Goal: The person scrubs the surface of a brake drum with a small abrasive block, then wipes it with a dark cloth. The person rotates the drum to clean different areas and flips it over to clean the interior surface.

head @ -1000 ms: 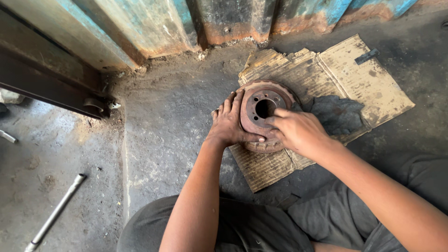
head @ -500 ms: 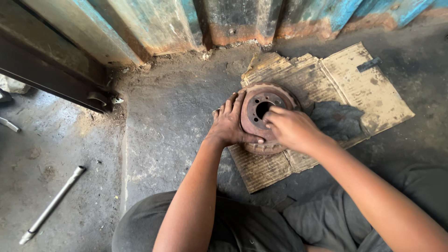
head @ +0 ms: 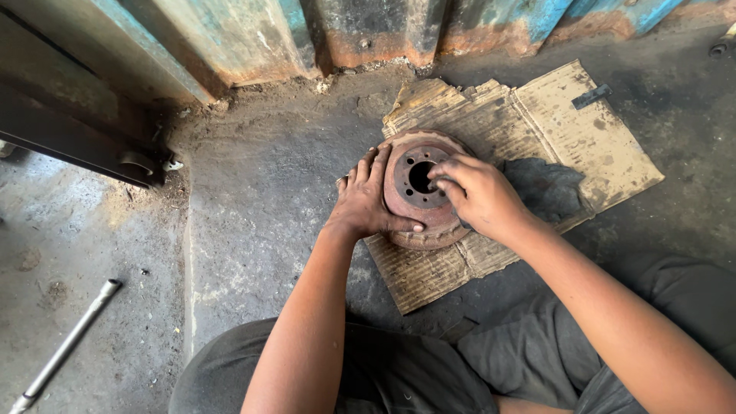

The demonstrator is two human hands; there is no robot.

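A rusty round brake drum with a centre hole and several bolt holes lies on a torn sheet of cardboard on the concrete floor. My left hand grips the drum's left rim, thumb lying across its front edge. My right hand rests on the drum's right side, fingertips pinched together at the edge of the centre hole. What the fingertips pinch is too small to tell.
A dark rag lies on the cardboard just right of the drum. A metal rod lies on the floor at lower left. A worn blue and rust metal wall runs along the top, with a dark steel beam at left. My knees fill the bottom.
The view has shifted slightly. My right hand's fingers have moved from over the drum's face to its centre hole. The left hand keeps its grip on the rim.
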